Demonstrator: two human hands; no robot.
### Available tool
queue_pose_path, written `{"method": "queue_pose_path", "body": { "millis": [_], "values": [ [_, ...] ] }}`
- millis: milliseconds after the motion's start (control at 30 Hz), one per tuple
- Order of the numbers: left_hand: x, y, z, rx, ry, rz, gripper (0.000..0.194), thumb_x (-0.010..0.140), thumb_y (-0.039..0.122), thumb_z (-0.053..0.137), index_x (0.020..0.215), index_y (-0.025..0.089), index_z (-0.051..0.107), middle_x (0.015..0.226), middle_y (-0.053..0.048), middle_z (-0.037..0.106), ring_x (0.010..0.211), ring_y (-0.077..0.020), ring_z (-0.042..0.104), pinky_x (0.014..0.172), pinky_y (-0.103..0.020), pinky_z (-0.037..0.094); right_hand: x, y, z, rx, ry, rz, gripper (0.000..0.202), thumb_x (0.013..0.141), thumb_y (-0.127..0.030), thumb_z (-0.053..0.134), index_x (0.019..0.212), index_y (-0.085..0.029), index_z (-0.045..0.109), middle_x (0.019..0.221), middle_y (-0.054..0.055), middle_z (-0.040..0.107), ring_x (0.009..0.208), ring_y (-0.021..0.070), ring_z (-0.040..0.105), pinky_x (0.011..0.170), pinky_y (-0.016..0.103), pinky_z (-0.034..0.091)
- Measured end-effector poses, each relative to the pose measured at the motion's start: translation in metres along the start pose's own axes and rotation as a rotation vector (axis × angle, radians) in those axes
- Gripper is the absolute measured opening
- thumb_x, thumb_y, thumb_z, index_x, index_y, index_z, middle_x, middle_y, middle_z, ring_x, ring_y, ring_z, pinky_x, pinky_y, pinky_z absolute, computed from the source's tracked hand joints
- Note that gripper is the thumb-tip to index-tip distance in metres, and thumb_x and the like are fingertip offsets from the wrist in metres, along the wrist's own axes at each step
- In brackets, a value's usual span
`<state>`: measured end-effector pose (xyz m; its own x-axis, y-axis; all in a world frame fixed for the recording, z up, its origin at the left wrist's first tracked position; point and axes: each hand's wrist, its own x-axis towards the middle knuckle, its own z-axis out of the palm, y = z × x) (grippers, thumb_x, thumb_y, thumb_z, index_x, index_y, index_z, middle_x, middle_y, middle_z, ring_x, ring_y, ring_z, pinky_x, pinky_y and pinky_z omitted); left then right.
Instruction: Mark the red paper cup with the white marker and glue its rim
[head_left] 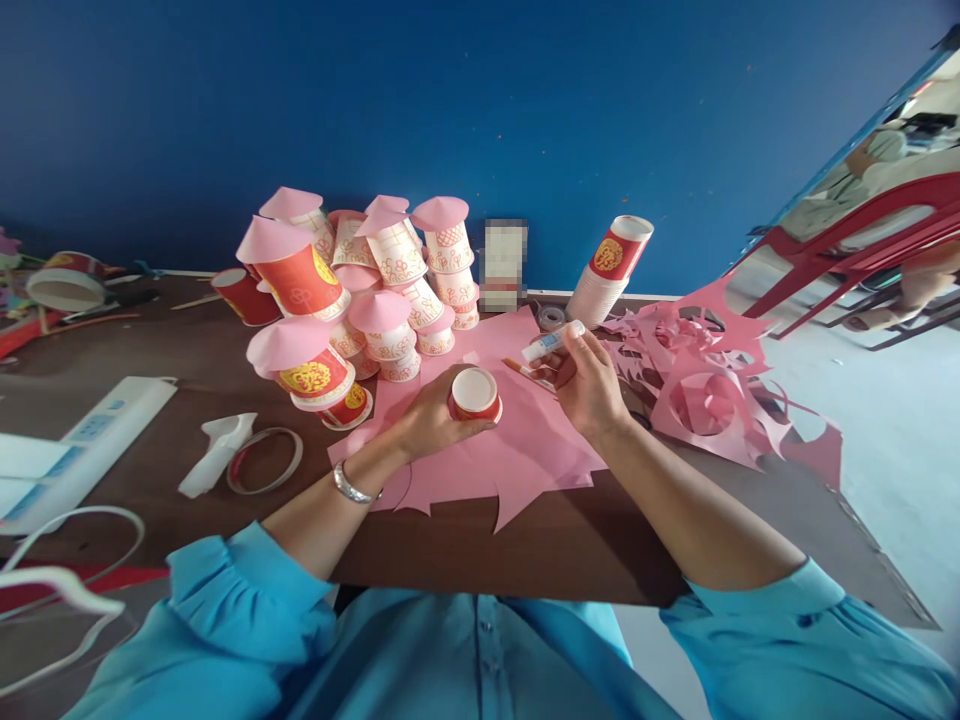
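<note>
My left hand (440, 415) is closed around a red paper cup (475, 392), its pale round base turned up toward me. Between the fingers of my right hand (589, 380) is a small white tube of glue (553, 342), its narrow body pointing left. A thin brown stick-like tool (517, 368) shows just below the tube, by my right fingers; whether they touch it I cannot tell. Under both hands lie pink paper sheets (525, 470) with jagged cut edges.
Paper-cup towers with pink cone roofs (386, 310) crowd the back left. A cup stack (600, 285) rises at the back right, beside pink paper scraps (705, 390). Left of me lie a tape roll (264, 461), a white plastic piece (217, 452) and a power strip (97, 440).
</note>
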<state>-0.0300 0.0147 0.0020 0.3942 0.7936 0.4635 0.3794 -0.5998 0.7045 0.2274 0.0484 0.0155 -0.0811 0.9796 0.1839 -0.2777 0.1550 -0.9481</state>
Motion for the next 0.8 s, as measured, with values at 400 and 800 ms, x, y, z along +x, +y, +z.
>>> {"method": "queue_pose_path", "body": {
  "millis": [400,800],
  "values": [
    [-0.014,-0.011,0.013,0.122,0.077,0.036,0.068,0.082,0.043,0.101,0.134,0.024,0.062,0.129,-0.012,0.079,0.114,-0.0299,0.081,0.094,-0.045,0.069,-0.023,-0.019,0.021,-0.238,-0.079,-0.221,0.05,0.099,-0.077,0.083,0.108,-0.029,0.069,0.098,0.003,0.078,0.087,0.0218,0.077,0.078,0.039,0.068],
    [-0.016,-0.003,0.02,0.217,0.027,-0.015,0.075,0.077,0.033,0.104,0.136,0.025,0.058,0.13,-0.011,0.08,0.115,-0.0313,0.083,0.089,-0.044,0.07,-0.027,-0.019,0.022,-0.696,-0.177,-0.651,0.02,0.115,-0.049,0.072,0.113,-0.03,0.066,0.104,0.002,0.08,0.088,0.0202,0.076,0.081,0.036,0.064]
  ]
}}
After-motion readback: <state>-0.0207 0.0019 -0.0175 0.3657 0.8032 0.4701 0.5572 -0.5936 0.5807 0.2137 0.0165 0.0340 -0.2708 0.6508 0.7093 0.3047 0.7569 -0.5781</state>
